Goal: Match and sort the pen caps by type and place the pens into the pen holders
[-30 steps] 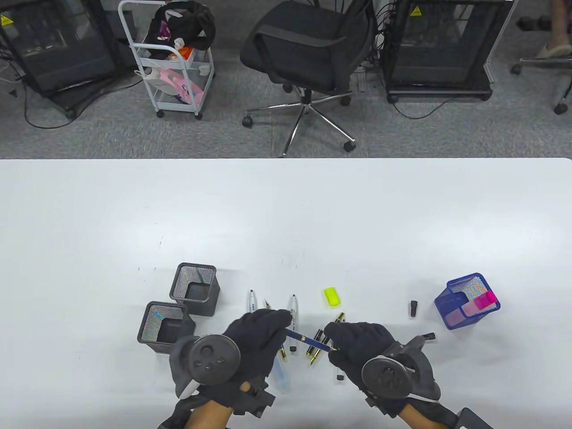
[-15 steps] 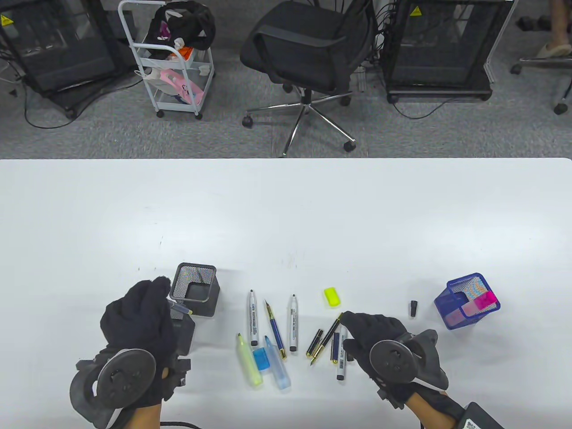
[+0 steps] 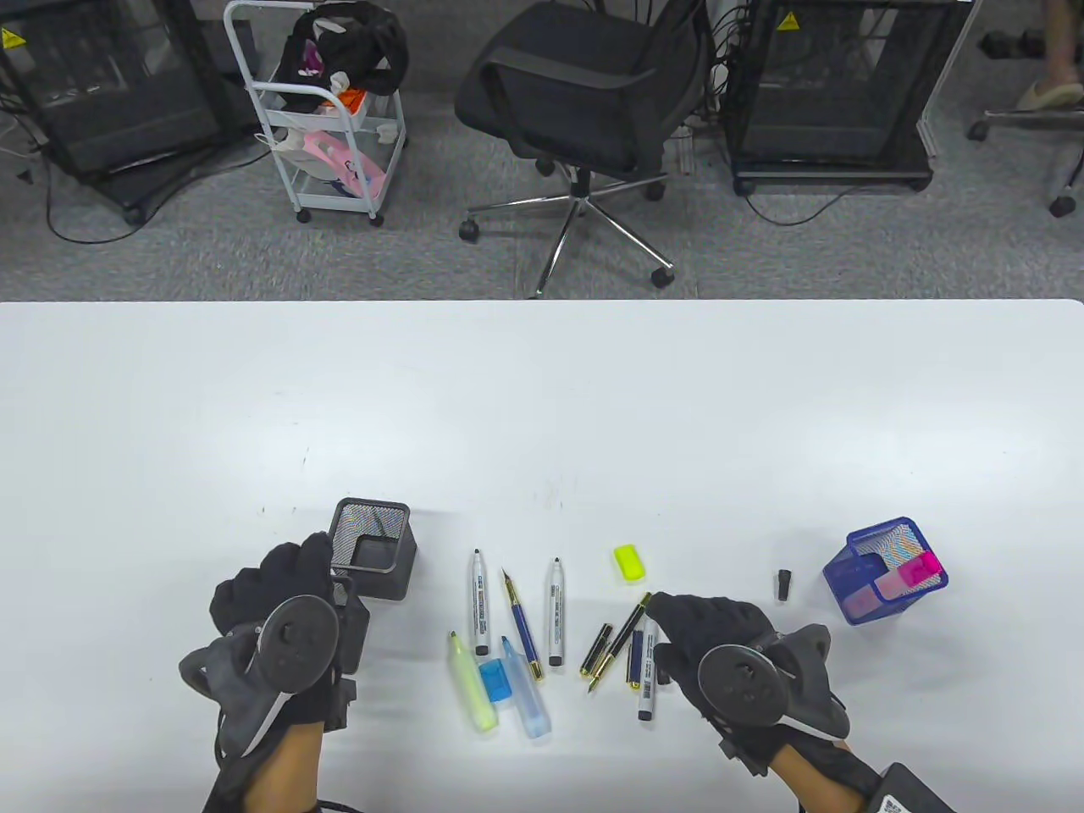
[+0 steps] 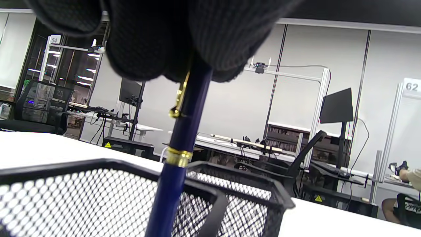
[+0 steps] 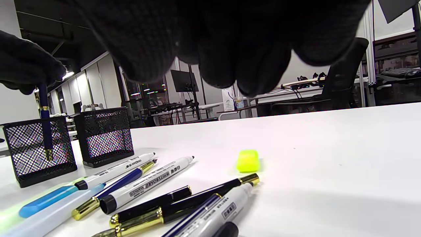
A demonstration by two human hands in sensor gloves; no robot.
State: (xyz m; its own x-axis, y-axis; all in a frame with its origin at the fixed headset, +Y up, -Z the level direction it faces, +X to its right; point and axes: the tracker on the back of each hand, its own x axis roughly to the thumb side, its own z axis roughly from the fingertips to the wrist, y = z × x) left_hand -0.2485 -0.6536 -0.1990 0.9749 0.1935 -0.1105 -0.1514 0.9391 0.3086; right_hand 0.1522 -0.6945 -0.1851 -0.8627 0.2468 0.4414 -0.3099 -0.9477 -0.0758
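My left hand (image 3: 284, 584) pinches the capped end of a blue pen with gold trim (image 4: 184, 125) and holds it upright, its lower part inside the near black mesh holder (image 3: 357, 631). The right wrist view shows that pen (image 5: 44, 121) standing in the holder (image 5: 36, 148). My right hand (image 3: 703, 627) hovers over loose pens with loosely curled fingers, holding nothing. Below it lie a black-and-gold pen (image 3: 622, 637) and a white marker (image 3: 648, 677). Left of them lie two whiteboard markers (image 3: 479, 601), an uncapped blue pen (image 3: 522, 625), and yellow (image 3: 471, 682) and blue highlighters (image 3: 527, 703).
A second black mesh holder (image 3: 370, 506) stands just behind the near one. A blue mesh holder (image 3: 851, 584) with pink highlighters sits at the right. A yellow cap (image 3: 628, 562), a black cap (image 3: 784, 584) and a blue cap (image 3: 495, 680) lie loose on the white table.
A second ago both hands held the blue pen at the centre. My left hand carried it left and lowered it into the near black holder. My right hand drew back slightly to the right.
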